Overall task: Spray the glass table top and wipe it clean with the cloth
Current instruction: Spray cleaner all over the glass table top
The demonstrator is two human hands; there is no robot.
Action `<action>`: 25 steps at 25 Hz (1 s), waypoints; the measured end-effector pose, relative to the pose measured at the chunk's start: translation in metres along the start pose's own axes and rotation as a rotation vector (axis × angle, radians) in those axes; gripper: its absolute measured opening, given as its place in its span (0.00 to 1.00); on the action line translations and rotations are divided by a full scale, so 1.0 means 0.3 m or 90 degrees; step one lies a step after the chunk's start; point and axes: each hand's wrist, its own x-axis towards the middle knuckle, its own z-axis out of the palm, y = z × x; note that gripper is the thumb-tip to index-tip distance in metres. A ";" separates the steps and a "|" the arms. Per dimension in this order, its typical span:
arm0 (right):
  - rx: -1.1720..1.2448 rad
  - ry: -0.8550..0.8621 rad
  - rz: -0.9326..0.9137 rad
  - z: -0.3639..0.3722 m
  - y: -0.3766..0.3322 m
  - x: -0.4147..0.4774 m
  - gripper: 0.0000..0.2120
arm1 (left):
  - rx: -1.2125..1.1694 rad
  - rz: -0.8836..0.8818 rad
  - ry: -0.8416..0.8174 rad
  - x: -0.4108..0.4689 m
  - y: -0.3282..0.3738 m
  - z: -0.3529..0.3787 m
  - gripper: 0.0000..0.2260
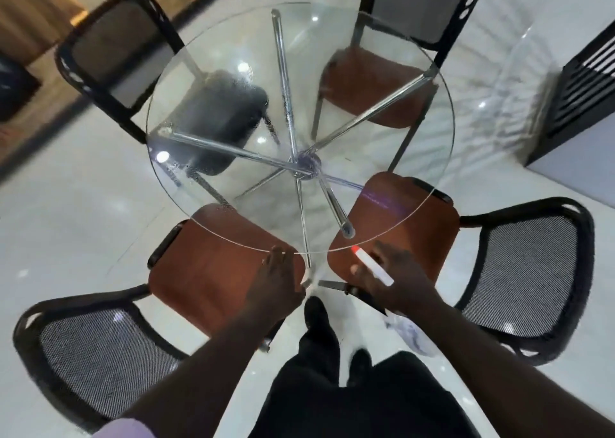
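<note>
Looking straight down here, we've got the spray bottle (372, 266) in the right hand (399, 287), just off the near edge of the round glass tabletop (309, 71) and over the brown seat of the near right chair (416, 224). Its long axis runs on a slant from lower right to upper left, with the red-orange tip at the upper-left end aimed at the near rim of the glass. What we can see of it is a slim white tube shape with that glowing red nozzle end, a bit blurry, no label we can read. The right grip is wrapped around it, fingers curled under the body. The left hand (276, 281) is the opposite: grip apart, fingers straight and together, flat, with the fingertips right at the near rim; we can't tell if they're actually pressing on it. The glass itself is clear, and we see fine wet-looking specks over its left part, above the dark chair seat (219, 118). Chrome legs (283, 71) fan out from a central hub (306, 164) underneath. A crumpled whitish bundle (412, 334) with bluish marks sits below the right wrist; we can't tell if that's the cloth.
</note>
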 end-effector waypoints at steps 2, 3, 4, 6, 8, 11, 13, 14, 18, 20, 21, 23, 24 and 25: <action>-0.020 -0.025 -0.001 -0.018 0.028 0.067 0.09 | 0.044 -0.027 -0.035 0.006 -0.007 0.014 0.43; -0.034 -0.019 0.017 -0.025 0.052 0.105 0.09 | 0.059 -0.045 -0.074 0.016 -0.016 0.028 0.45; -0.050 -0.013 0.040 -0.027 0.076 0.144 0.08 | 0.073 -0.056 -0.105 0.022 -0.023 0.039 0.46; -0.070 -0.023 0.057 -0.024 0.102 0.199 0.08 | 0.081 -0.052 -0.119 0.019 -0.018 0.031 0.46; -0.077 -0.059 0.036 -0.006 0.083 0.249 0.09 | 0.082 -0.048 -0.113 0.021 -0.022 0.018 0.45; -0.061 -0.163 -0.015 0.051 0.030 0.319 0.12 | 0.051 -0.102 -0.101 -0.004 -0.025 0.015 0.43; -0.047 -0.181 -0.069 0.105 -0.002 0.347 0.18 | 0.022 -0.137 -0.097 -0.027 -0.028 0.017 0.41; -0.051 -0.178 -0.089 0.135 -0.013 0.359 0.17 | 0.013 -0.145 -0.084 -0.034 -0.031 0.017 0.40; -0.065 -0.189 -0.074 0.166 -0.037 0.412 0.17 | 0.002 -0.161 -0.061 -0.016 -0.018 0.010 0.39; -0.040 -0.223 -0.089 0.144 -0.010 0.422 0.16 | 0.025 -0.159 -0.056 0.012 0.005 0.014 0.39; -0.040 -0.244 -0.104 0.125 0.016 0.419 0.15 | 0.036 -0.162 -0.052 0.026 0.017 0.018 0.39; -0.055 -0.282 -0.107 0.072 0.091 0.394 0.14 | 0.044 -0.155 -0.038 0.061 0.055 0.018 0.40; -0.056 -0.277 -0.082 0.039 0.139 0.379 0.14 | 0.042 -0.137 -0.028 0.083 0.078 0.020 0.40; -0.053 -0.256 -0.045 -0.002 0.187 0.365 0.16 | 0.040 -0.117 -0.031 0.106 0.103 0.020 0.40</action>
